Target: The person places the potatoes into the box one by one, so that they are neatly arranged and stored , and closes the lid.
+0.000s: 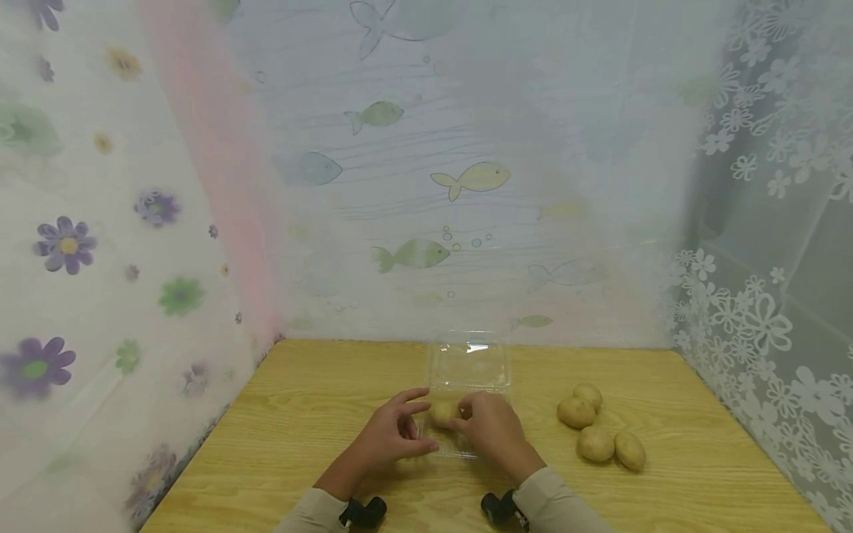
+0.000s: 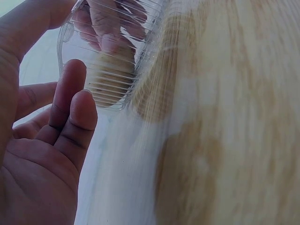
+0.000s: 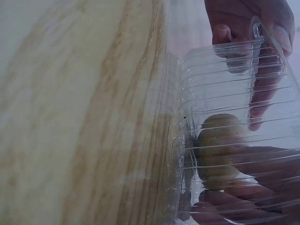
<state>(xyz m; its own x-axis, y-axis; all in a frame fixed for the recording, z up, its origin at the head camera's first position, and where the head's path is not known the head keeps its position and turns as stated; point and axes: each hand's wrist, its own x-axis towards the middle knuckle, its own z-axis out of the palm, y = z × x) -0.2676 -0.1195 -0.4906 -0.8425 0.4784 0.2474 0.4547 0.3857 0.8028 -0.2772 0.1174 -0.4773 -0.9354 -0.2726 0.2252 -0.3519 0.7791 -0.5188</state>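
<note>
A clear plastic clamshell box (image 1: 469,364) stands on the table with its lid raised at the back. Inside its base sits a potato (image 1: 443,414), seen through the ribbed wall in both wrist views. My right hand (image 1: 492,429) reaches into the box and grips that potato with thumb and fingers. At the box's left side is my left hand (image 1: 400,428), its fingers loosely bent and apart, with the thumb close to the near left corner. In the left wrist view, the left fingertips (image 2: 83,110) show just outside the ribbed plastic wall (image 2: 140,56).
Several loose potatoes (image 1: 595,444) lie in a cluster to the right of the box. The wooden table (image 1: 300,444) is bounded by a fish-patterned curtain (image 1: 400,185) behind and flowered sheets (image 1: 80,296) at the sides.
</note>
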